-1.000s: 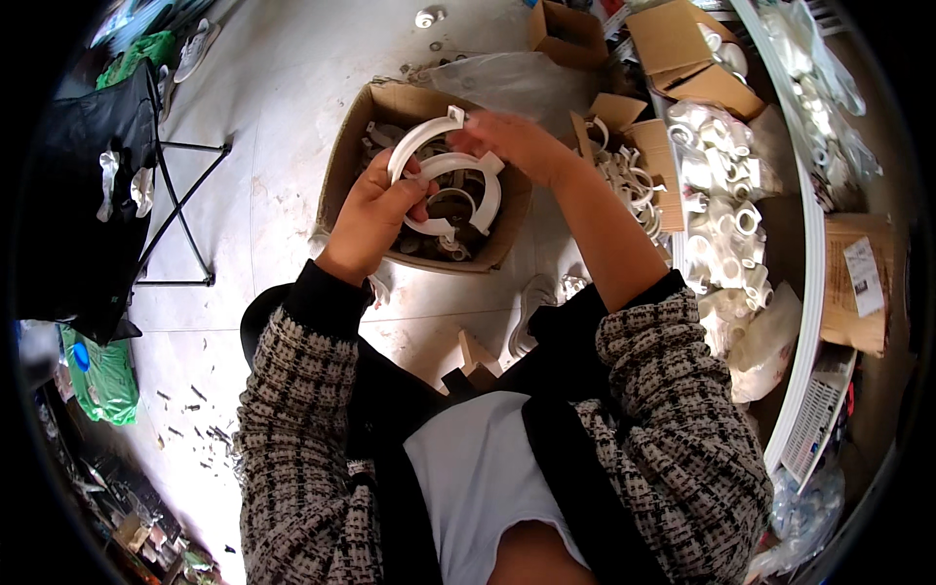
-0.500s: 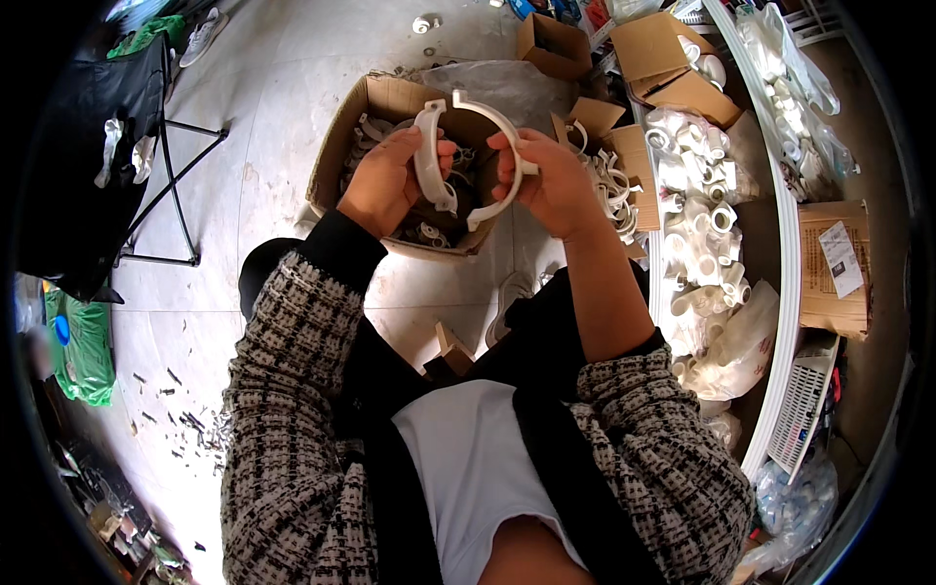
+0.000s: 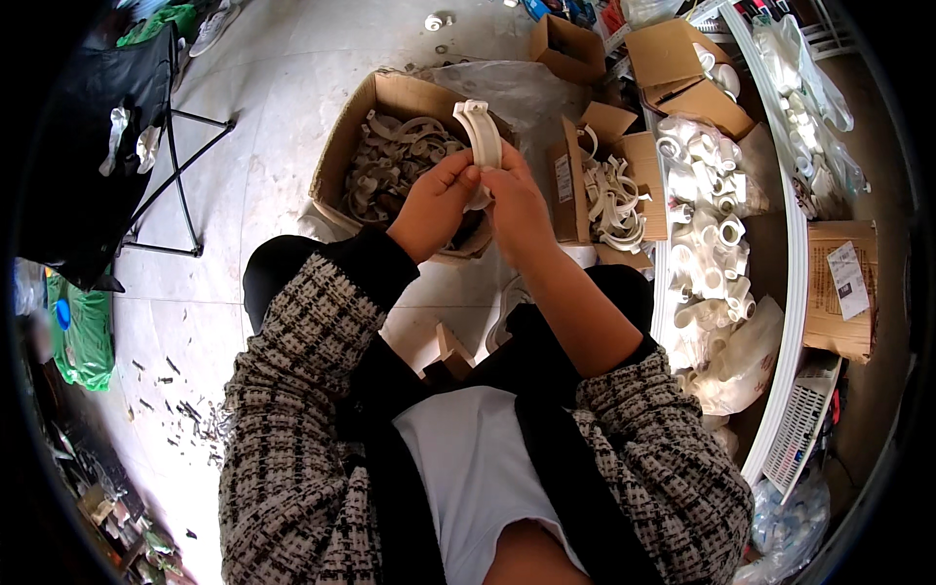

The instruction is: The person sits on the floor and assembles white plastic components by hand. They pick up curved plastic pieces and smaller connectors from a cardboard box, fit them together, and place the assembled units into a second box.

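Observation:
Two white plastic pipe clamp halves (image 3: 478, 135) lie together, one nested against the other, standing up from my hands over the carton. My left hand (image 3: 435, 207) pinches their lower part with thumb and fingers. From the other side my right hand (image 3: 519, 209) grips the same halves, its thumb close to the left one. My fingers hide their lower ends. Just beyond sits an open cardboard carton (image 3: 341, 132) holding many off-white clamp halves (image 3: 395, 156) in a loose heap.
To the right, a smaller open carton (image 3: 565, 185) holds more white half-rings (image 3: 616, 207). Bags of white pipe fittings (image 3: 704, 219) lie along a white shelf edge (image 3: 792, 253). A black folding chair (image 3: 83, 146) stands left; dark screws (image 3: 190, 414) are scattered on the floor.
The two clamp halves, held apart facing each other before, are now brought together and nested. My hands have met, and the view of the carton's heap has opened up.

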{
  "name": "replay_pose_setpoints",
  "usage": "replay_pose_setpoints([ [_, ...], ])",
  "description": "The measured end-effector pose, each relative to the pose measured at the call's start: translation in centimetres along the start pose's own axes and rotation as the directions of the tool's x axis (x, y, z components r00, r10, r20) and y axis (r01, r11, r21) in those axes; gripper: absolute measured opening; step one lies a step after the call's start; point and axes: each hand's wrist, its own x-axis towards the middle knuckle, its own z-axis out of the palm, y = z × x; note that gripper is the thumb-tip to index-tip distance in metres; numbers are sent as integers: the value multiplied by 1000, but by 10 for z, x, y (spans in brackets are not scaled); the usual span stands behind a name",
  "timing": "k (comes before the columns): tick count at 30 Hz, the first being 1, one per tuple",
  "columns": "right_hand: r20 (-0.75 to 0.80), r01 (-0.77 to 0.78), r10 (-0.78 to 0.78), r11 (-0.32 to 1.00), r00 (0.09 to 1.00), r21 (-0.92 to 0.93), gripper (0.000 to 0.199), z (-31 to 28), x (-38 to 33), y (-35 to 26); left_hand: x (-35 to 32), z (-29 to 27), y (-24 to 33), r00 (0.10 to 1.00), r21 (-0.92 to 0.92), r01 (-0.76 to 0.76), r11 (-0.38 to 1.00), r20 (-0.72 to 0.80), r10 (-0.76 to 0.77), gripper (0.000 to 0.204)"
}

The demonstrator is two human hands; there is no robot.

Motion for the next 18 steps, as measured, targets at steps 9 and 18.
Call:
replay_pose_setpoints([
  [9,147,-289,263,935,954,207,44,-24,14,-24,8,4,-12,996,108,-79,991,60,73,43],
  [18,299,-313,223,902,928,298,36,-36,13,-45,-9,21,7,967,42,22,999,252,-32,42],
])
